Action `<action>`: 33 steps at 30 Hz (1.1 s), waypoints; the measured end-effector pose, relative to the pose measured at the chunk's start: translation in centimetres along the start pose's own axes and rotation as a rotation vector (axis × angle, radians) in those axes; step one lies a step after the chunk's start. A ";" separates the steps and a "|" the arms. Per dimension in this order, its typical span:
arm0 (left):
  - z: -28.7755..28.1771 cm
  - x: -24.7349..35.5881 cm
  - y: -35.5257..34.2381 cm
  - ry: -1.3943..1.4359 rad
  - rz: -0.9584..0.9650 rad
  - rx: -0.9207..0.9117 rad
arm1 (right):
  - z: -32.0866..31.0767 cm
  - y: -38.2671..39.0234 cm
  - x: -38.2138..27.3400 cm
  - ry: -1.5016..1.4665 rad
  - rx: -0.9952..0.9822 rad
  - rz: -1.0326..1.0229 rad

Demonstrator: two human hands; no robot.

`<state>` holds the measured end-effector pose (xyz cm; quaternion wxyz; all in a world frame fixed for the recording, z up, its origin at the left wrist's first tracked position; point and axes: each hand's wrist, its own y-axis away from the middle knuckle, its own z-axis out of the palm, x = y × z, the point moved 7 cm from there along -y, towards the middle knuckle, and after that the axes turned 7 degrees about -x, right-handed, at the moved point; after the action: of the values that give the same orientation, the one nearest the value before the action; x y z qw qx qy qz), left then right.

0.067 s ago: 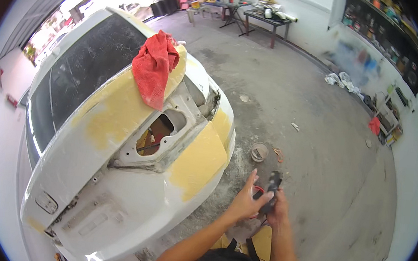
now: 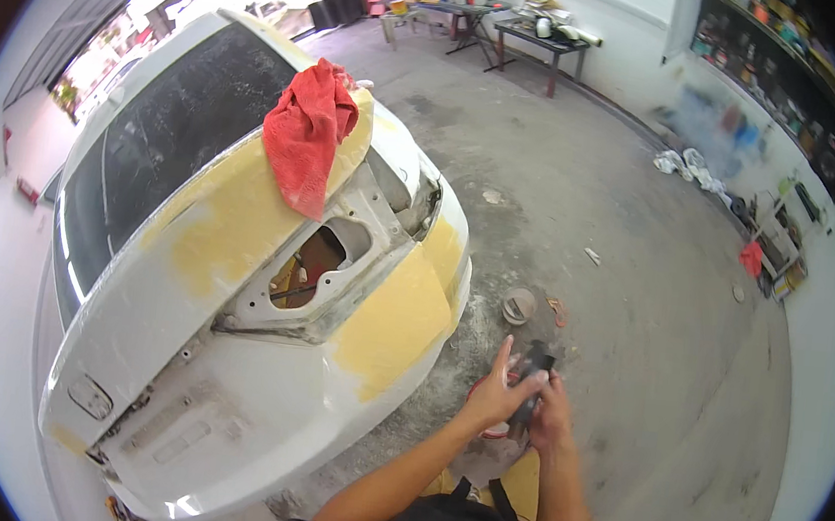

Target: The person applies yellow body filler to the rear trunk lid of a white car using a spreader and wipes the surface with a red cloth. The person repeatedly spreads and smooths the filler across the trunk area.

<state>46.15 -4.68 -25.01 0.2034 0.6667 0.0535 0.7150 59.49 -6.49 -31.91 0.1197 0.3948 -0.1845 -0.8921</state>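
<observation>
A dark, block-like tool (image 2: pixel 535 360), blurred by motion, is held over the floor beside the car's rear end. My right hand (image 2: pixel 551 414) is closed around its right side. My left hand (image 2: pixel 496 401) has its fingers stretched upward, and its thumb lies against the tool. Below the hands is a red-rimmed round container (image 2: pixel 495 432), mostly hidden by them. Left of my hands stands the white car (image 2: pixel 249 445), with yellow filler patches (image 2: pixel 396 324) on its rear corner and raised lid. A red cloth (image 2: pixel 311 135) hangs over the lid's edge.
A small round tub (image 2: pixel 519 306) sits on the floor ahead of my hands, beside an orange-brown scrap (image 2: pixel 557 312). Work tables (image 2: pixel 539 41) line the far wall. Crumpled white material (image 2: pixel 688 166) and a shelf unit (image 2: pixel 779 240) stand along the right wall.
The dark tool has shifted slightly down and left and tilted between my hands. My right hand has moved a little toward the left one.
</observation>
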 end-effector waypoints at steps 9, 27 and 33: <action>4.7 -5.3 -10.8 0.570 0.015 0.216 | 0.2 -3.7 -9.4 1.191 -0.089 -0.511; 4.2 9.3 -5.0 0.983 0.921 0.202 | 10.3 -4.5 -16.0 0.897 -0.742 -0.485; -0.1 16.5 -5.3 -0.543 0.477 0.180 | 9.2 -6.3 -15.0 0.594 -0.687 -0.045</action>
<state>46.71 6.12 -11.49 -0.0215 0.8411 -0.0966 0.5317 62.05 6.74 -18.99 0.2721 0.5749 0.1729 -0.7520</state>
